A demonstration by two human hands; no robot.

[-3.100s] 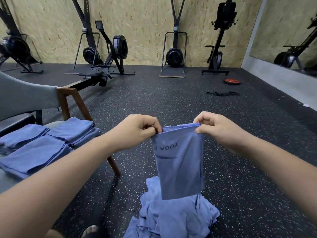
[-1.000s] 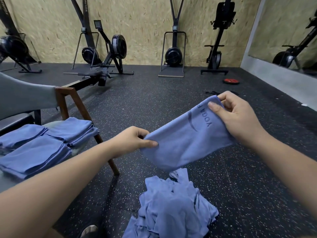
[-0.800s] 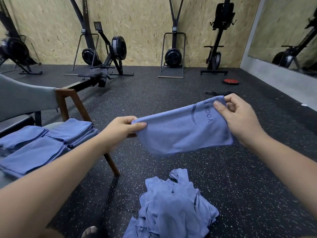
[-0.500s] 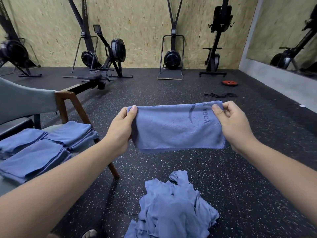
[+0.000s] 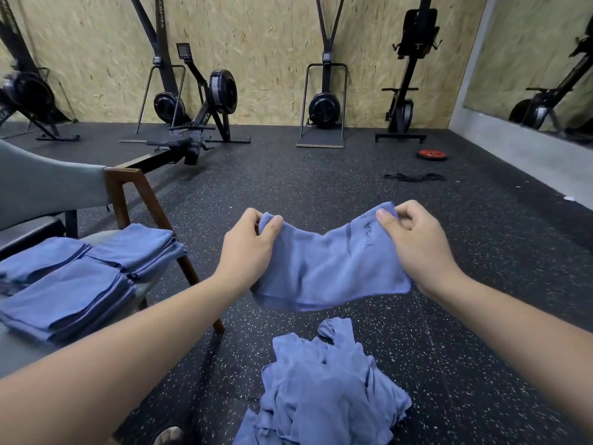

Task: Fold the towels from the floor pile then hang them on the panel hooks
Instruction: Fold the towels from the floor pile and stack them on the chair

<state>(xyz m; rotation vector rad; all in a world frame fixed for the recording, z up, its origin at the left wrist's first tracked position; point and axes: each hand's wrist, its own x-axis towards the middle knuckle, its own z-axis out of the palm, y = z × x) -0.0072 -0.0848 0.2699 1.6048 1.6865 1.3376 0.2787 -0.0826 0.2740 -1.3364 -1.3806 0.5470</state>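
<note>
A folded blue towel (image 5: 327,268) hangs in the air in front of me, sagging in the middle, with dark lettering near its right end. My left hand (image 5: 248,248) pinches its upper left corner. My right hand (image 5: 414,242) pinches its upper right corner. Below it a crumpled pile of blue towels (image 5: 324,393) lies on the black speckled floor. Three stacks of folded blue towels (image 5: 80,284) rest on a chair seat at my left. No panel hooks are in view.
The chair (image 5: 128,200) with wooden legs and grey back stands at left. Rowing machines (image 5: 205,107) and other gym machines line the chipboard back wall. A red weight plate (image 5: 431,154) and a black band (image 5: 414,177) lie on the floor at right, near a mirror wall.
The towel went from hanging lengthwise to being held sideways. In the last half second my hands came closer together and lower, so the towel's top edge now sags.
</note>
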